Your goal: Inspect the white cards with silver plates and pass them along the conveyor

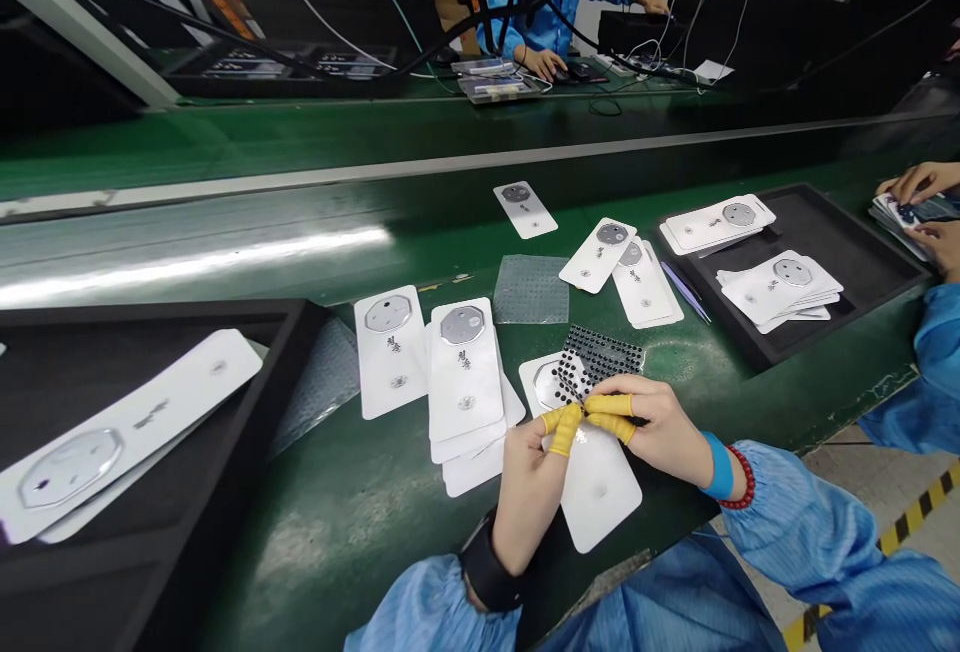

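Observation:
Yellow finger cots cover the thumb and forefinger of both hands. My left hand (534, 462) is closed in a pinch at the near corner of a clear sheet of black dots (606, 356). Fingertip to fingertip with it, my right hand (656, 422) pinches at the same corner; what sits between its fingers is too small to make out. A dark bit shows under the right fingers. Below both hands lies a white phone-shaped panel (600, 497) with an octagonal camera area, partly covered by the sheet and fingers.
Stacked white panels (465, 372) lie left of my hands, more (598, 255) beyond them. A bubble-wrap piece (532, 289) and purple tweezers (685, 292) rest on the green bench. Black trays (847, 242) with panels flank both sides. Co-workers' hands (934, 202) are at right and across.

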